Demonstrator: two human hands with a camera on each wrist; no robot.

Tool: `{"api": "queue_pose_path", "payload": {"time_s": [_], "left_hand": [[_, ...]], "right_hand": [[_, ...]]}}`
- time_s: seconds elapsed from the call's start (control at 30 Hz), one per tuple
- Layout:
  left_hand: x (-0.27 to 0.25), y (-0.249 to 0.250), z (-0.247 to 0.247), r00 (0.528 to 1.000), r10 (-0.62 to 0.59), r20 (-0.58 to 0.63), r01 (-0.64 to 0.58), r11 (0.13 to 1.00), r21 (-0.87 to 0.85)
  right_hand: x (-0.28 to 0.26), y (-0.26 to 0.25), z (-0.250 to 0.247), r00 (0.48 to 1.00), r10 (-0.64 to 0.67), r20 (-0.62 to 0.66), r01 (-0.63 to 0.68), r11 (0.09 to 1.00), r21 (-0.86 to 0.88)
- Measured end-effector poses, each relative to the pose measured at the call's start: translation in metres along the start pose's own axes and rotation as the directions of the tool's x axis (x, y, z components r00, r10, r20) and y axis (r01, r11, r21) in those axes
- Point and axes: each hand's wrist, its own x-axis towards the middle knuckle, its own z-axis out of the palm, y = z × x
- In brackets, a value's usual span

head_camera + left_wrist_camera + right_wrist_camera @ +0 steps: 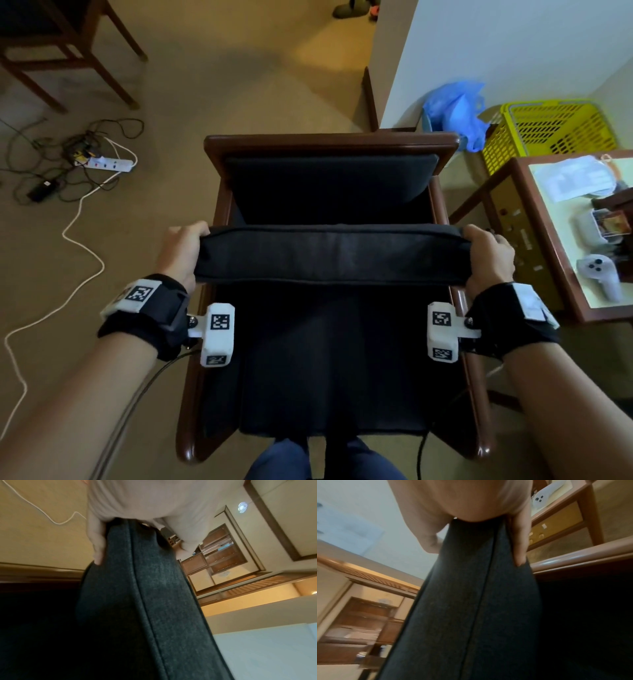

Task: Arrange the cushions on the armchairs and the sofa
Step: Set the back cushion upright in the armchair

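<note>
**Cushion held edge-up over the armchair seat**

The left hand (181, 251) and the right hand (488, 255) each clamp one short end of a dark cushion (329, 255), thumbs on one face and fingers (97, 543) wrapped onto the other, as both wrist views show. Gripping at the two ends keeps the slab level and stretched, so it can probably be lowered square rather than sagging in the middle. It hangs on its edge above the armchair (330, 142), between the wooden armrests, apart from the back cushion (329, 181) that already leans against the backrest. Whether a seat cushion lies beneath it is hard to tell, since the seat area is nearly black in the head view. Just beside the chair on the right stands a side table (524, 192) carrying a white controller (599, 274); a yellow basket (555, 133) sits behind it, and a power strip (109, 164) with tangled cables lies on the carpet to the left
</note>
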Motion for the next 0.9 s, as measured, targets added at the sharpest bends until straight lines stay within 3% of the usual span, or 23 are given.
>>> {"api": "queue_pose_path", "payload": {"time_s": [0.17, 0.3, 0.43, 0.57, 0.7, 0.8, 0.9], "left_hand": [[0.017, -0.026, 0.019, 0.999, -0.032, 0.015, 0.031, 0.998, 0.052], [0.021, -0.046, 0.022, 0.998, -0.026, -0.061, 0.033, 0.992, 0.125], [0.024, -0.035, 0.034, 0.975, 0.124, -0.183, -0.096, 0.984, 0.153], [0.041, -0.011, 0.050, 0.942, 0.253, -0.220, -0.229, 0.965, 0.128], [0.057, -0.001, 0.058, 0.928, 0.362, -0.090, -0.321, 0.899, 0.299], [0.082, 0.009, 0.068, 0.938, 0.338, 0.074, -0.333, 0.824, 0.460], [0.101, 0.029, 0.079, 0.938, 0.329, 0.106, -0.327, 0.745, 0.581]], "right_hand": [[0.030, 0.022, 0.028, 0.990, 0.042, 0.133, -0.043, 0.999, 0.003], [0.023, 0.037, 0.037, 0.992, 0.124, -0.004, -0.124, 0.992, -0.007], [0.035, 0.030, 0.044, 0.998, 0.056, -0.006, -0.056, 0.998, -0.006], [0.046, 0.000, 0.060, 0.993, -0.114, 0.017, 0.115, 0.993, -0.017], [0.054, -0.018, 0.077, 0.966, -0.253, 0.044, 0.257, 0.954, -0.155], [0.067, -0.030, 0.094, 0.946, -0.320, 0.056, 0.324, 0.917, -0.232], [0.082, -0.044, 0.107, 0.936, -0.339, 0.094, 0.352, 0.898, -0.265]]}}
